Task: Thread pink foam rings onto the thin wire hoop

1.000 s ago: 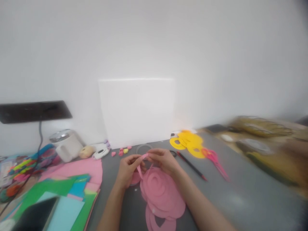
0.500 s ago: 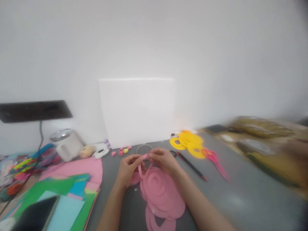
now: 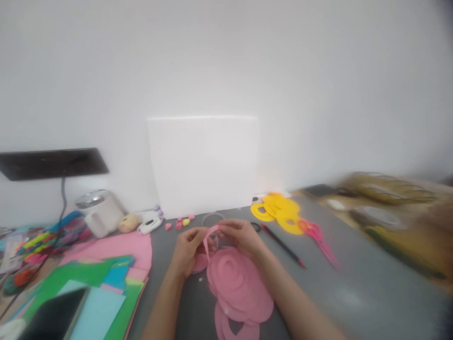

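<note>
Strip [image 3: 212,230], pink, narrow: left hand [image 3: 186,251] and right hand [image 3: 241,237] pinch it, its arch bridging their fingertips. Pink cut-outs [image 3: 244,289] lie on the wearer's side, nearer the right forearm.

Left hand [image 3: 189,248] and right hand [image 3: 240,236] of the person, shown close together above the tabletop [image 3: 318,288], fingers bent and fingertips pinched. Both forearms extend from the tabletop's near edge, converging toward the hands; the right forearm slants more strongly than the left. Both are bare.
</note>
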A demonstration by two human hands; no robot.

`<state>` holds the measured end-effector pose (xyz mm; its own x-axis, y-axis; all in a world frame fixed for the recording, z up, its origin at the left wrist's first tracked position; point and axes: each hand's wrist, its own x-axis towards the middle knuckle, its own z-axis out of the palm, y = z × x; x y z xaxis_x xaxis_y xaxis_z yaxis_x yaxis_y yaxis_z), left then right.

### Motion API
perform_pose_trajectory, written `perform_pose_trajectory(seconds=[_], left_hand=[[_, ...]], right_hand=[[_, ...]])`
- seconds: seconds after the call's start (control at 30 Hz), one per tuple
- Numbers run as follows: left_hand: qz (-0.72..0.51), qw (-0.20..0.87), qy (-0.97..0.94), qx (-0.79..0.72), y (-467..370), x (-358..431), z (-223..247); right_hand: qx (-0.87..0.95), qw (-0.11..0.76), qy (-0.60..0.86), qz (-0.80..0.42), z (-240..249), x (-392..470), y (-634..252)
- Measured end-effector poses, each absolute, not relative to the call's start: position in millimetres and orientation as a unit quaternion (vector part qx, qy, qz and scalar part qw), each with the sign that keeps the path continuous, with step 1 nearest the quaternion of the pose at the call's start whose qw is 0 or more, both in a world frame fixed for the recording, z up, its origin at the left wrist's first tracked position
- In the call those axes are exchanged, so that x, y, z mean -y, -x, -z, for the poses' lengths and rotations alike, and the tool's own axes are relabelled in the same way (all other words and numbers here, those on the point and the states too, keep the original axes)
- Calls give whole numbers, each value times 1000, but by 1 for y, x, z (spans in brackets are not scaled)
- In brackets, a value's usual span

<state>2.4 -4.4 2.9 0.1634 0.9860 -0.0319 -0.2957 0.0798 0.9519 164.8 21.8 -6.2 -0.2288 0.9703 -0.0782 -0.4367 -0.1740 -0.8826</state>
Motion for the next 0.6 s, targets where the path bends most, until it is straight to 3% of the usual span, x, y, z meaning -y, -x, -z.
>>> perform_pose_trajectory(seconds=[0.6], left_hand=[[-531, 604, -448, -391, -1, 3, 1]], right_hand=[[378, 520, 324, -694, 2, -20, -164]])
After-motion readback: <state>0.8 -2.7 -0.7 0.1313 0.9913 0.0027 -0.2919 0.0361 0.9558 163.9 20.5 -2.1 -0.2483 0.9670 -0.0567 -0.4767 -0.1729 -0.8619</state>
